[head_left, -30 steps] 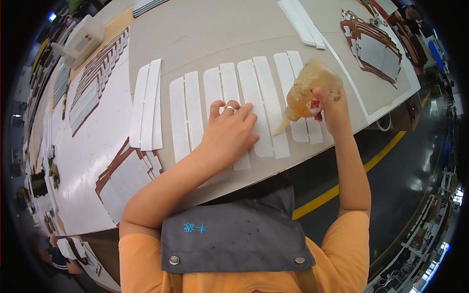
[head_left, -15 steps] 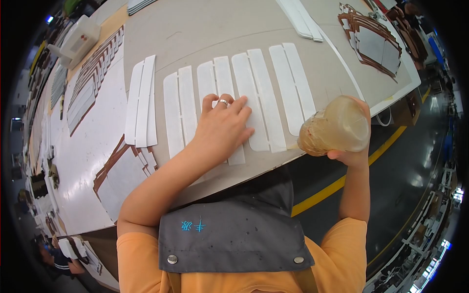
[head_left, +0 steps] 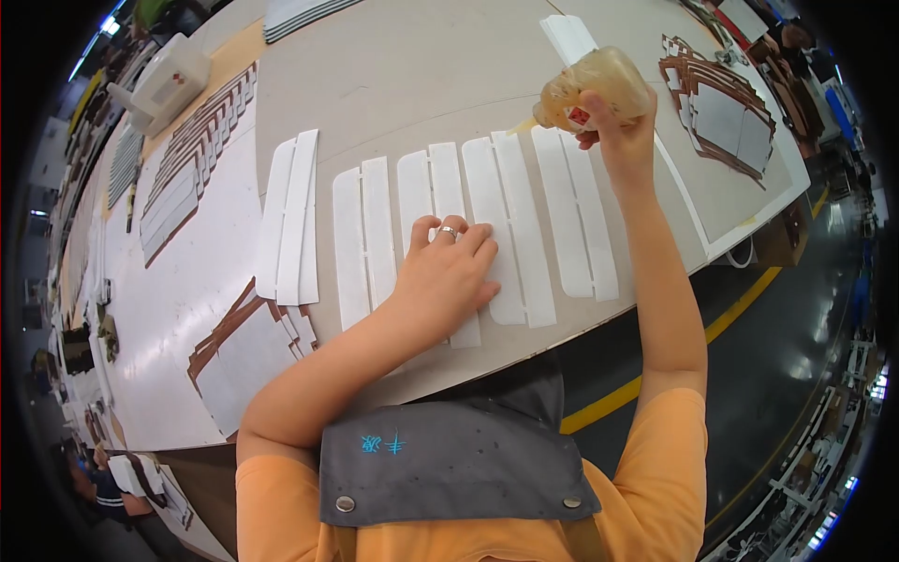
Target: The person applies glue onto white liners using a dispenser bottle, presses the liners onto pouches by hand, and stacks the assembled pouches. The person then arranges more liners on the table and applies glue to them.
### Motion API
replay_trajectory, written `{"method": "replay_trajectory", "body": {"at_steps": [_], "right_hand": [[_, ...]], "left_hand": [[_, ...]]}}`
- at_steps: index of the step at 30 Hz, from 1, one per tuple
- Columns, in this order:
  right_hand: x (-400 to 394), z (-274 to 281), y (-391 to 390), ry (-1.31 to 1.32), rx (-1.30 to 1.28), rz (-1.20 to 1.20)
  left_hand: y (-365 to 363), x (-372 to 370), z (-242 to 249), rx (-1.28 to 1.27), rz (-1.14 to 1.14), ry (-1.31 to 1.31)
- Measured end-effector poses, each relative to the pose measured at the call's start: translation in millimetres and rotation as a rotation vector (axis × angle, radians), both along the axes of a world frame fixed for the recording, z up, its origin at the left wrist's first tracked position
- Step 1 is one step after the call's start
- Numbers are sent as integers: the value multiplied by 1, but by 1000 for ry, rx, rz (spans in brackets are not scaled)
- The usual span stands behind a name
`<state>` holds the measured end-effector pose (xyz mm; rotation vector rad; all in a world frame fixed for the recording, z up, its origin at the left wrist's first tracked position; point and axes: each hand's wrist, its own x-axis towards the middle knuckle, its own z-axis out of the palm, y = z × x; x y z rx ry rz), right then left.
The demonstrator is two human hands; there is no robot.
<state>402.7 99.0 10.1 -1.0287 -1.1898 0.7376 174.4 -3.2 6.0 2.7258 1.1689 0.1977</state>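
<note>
My right hand (head_left: 625, 133) grips a cloudy, yellowish squeeze bottle (head_left: 607, 82), tilted on its side. Its narrow tip points left, at the far end of a white paired strip (head_left: 513, 244). My left hand (head_left: 448, 279), with a ring on one finger, lies with fingers apart on the neighbouring white paired strip (head_left: 416, 187) and covers its middle. Fingertips of that hand reach the edge of the strip beneath the tip. Further white paired strips lie to the left (head_left: 350, 234) and to the right (head_left: 576, 215). Each pair has a narrow slit between its halves.
Stacked white strips (head_left: 288, 220) lie at left, above brown-edged panels (head_left: 245, 361). More brown-edged panels fan out at far left (head_left: 178, 201) and far right (head_left: 730, 122). A white jug (head_left: 170, 84) stands at the back left. The table edge (head_left: 534, 354) runs close to my body.
My right hand has carried the bottle away from me, from the strips' near end to their far end. The left hand stays on the same strip; the whole view has shifted slightly.
</note>
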Motion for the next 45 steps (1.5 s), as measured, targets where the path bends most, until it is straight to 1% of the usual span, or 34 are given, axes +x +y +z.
{"method": "replay_trajectory", "body": {"at_steps": [4, 7, 10, 13, 16, 22, 31, 40, 43, 45], "right_hand": [[-6, -5, 10, -33, -46, 23], [-1, -5, 12, -85, -29, -33], [5, -3, 13, -64, -43, -76], [8, -5, 12, -29, -56, -61], [11, -3, 6, -79, -97, -79], [18, 3, -26, -59, -165, -25], [22, 7, -83, -33, -256, -5], [34, -2, -136, 19, -318, 66], [50, -13, -137, 296, -449, 201], [57, -10, -123, 502, -375, 157]], "left_hand": [[1, -1, -1, 9, -3, -6], [2, -1, 1, -3, -5, 0], [2, -1, 0, -13, -6, 2], [2, -1, 0, -16, -6, -8], [1, -1, 1, -18, -4, -7], [0, 0, 1, 11, -6, 1], [2, 4, 8, 4, -17, 23], [7, 6, 9, 4, -38, 5], [10, 7, 10, -16, -41, 6], [11, 7, 11, -43, -39, -1]]}}
